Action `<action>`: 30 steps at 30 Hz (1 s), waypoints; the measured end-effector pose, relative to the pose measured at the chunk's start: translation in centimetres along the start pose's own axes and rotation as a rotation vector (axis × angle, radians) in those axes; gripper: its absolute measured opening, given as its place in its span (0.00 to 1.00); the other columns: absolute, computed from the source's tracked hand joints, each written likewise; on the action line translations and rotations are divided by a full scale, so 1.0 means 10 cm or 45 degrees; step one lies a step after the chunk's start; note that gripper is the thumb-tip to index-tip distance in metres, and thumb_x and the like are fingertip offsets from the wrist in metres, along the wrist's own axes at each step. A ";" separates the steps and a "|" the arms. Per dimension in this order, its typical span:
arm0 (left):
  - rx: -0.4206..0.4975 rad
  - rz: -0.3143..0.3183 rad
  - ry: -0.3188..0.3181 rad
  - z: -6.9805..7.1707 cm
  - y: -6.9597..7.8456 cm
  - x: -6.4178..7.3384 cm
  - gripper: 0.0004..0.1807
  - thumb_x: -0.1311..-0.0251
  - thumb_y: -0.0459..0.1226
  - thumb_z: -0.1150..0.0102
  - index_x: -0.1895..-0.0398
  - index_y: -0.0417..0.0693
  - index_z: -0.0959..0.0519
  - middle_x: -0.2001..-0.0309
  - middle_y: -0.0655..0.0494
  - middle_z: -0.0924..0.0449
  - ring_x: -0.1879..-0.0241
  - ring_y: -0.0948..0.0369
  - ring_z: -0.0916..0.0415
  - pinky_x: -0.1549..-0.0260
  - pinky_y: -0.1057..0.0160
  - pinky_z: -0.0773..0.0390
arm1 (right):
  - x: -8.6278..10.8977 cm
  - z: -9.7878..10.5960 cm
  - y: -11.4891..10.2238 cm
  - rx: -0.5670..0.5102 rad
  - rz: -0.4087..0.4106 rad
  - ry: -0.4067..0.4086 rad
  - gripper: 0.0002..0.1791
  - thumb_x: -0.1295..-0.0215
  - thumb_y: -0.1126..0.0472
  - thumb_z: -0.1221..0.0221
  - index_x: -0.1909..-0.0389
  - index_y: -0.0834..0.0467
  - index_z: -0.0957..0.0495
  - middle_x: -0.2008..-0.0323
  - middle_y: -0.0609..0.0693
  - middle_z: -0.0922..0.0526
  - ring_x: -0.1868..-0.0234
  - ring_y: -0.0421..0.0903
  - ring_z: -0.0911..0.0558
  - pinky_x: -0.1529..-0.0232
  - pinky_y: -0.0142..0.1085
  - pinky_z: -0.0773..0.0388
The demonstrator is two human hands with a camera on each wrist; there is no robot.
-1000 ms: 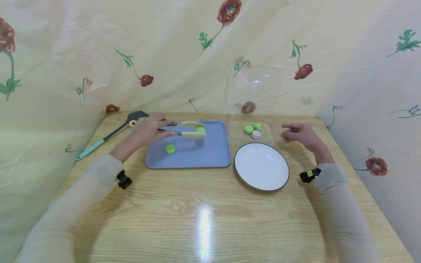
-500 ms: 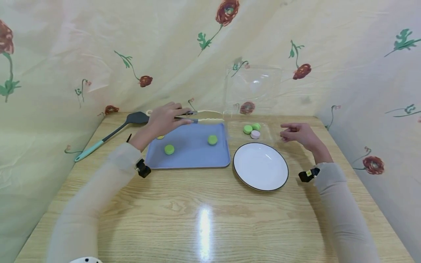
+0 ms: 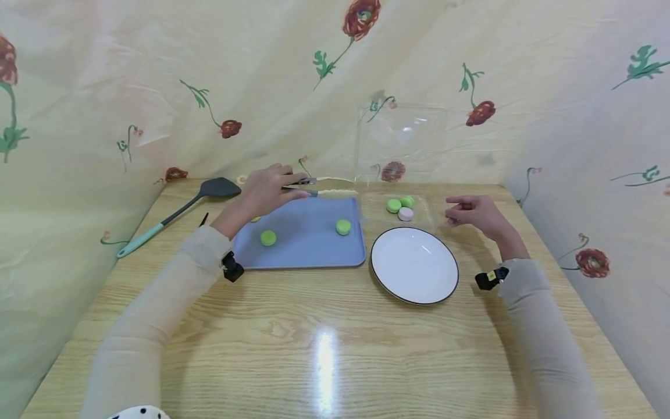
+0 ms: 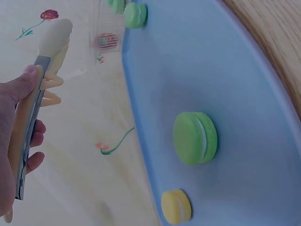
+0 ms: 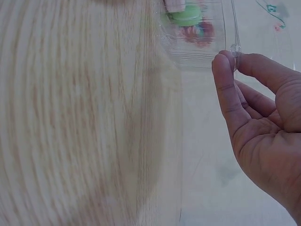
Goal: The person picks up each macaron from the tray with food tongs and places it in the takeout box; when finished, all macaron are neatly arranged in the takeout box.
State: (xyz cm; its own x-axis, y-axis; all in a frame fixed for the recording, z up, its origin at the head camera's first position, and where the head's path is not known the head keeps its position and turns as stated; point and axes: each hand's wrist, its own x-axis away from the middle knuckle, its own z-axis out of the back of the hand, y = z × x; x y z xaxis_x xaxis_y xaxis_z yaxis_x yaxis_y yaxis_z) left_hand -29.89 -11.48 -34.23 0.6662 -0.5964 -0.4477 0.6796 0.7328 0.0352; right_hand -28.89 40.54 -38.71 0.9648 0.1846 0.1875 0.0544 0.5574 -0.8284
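My left hand [image 3: 267, 189] grips a pair of tongs [image 4: 29, 122] with metal sides and cream tips, over the far edge of the blue tray [image 3: 303, 256]. Nothing lies between the tips. On the tray are a green macaron [image 3: 342, 227] at the right, another green macaron [image 3: 268, 238] at the left, and a yellow macaron [image 4: 176, 207] partly hidden by the left hand in the head view. My right hand [image 3: 473, 215] pinches the edge of a clear plastic box [image 5: 207, 59] between thumb and finger. Inside it sit two green macarons [image 3: 394, 206] and a pale pink macaron [image 3: 405, 214].
A white plate [image 3: 414, 265] with a dark rim stands right of the tray, in front of the box. The box's raised lid [image 3: 400, 142] leans near the flowered cloth at the back. A spatula [image 3: 180, 209] with a turquoise handle lies at the left.
The tongs have moved up and right, away from the tray. A green macaron that was between their tips now lies on the tray, farther right and nearer. The right hand stays put.
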 end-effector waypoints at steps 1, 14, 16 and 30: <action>0.000 0.003 -0.004 0.00 0.00 0.01 0.27 0.37 0.54 0.34 0.39 0.54 0.17 0.65 0.52 0.20 0.73 0.56 0.30 0.82 0.63 0.42 | 0.01 0.00 -0.01 0.008 -0.002 0.003 0.34 0.27 0.62 0.39 0.27 0.73 0.39 0.63 0.43 0.13 0.65 0.35 0.13 0.54 0.39 0.14; 0.019 0.016 -0.083 -0.02 -0.03 0.12 0.28 0.36 0.56 0.36 0.38 0.54 0.17 0.61 0.52 0.18 0.70 0.57 0.28 0.81 0.63 0.39 | 0.01 -0.01 -0.03 0.024 -0.006 0.020 0.34 0.27 0.61 0.38 0.28 0.73 0.37 0.62 0.46 0.13 0.65 0.36 0.14 0.53 0.42 0.14; -0.003 0.011 -0.093 -0.03 -0.04 0.14 0.28 0.36 0.57 0.37 0.38 0.54 0.17 0.60 0.52 0.17 0.70 0.56 0.27 0.81 0.62 0.39 | 0.01 -0.01 -0.03 0.022 -0.008 0.029 0.34 0.28 0.61 0.38 0.28 0.72 0.36 0.61 0.47 0.13 0.65 0.35 0.14 0.52 0.42 0.14; 0.012 -0.030 -0.163 -0.20 -0.06 0.31 0.30 0.38 0.56 0.34 0.38 0.51 0.17 0.63 0.51 0.20 0.73 0.59 0.32 0.79 0.64 0.39 | 0.08 -0.03 -0.16 -0.025 -0.019 -0.007 0.32 0.27 0.67 0.41 0.28 0.76 0.39 0.64 0.44 0.13 0.66 0.36 0.14 0.54 0.41 0.14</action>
State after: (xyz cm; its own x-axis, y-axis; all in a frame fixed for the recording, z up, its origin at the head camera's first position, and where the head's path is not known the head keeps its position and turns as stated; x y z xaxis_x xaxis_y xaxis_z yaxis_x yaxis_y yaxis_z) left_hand -28.86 -13.11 -37.44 0.6836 -0.6507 -0.3305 0.6977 0.7155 0.0344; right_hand -28.18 39.58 -37.40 0.9623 0.1808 0.2031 0.0740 0.5444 -0.8356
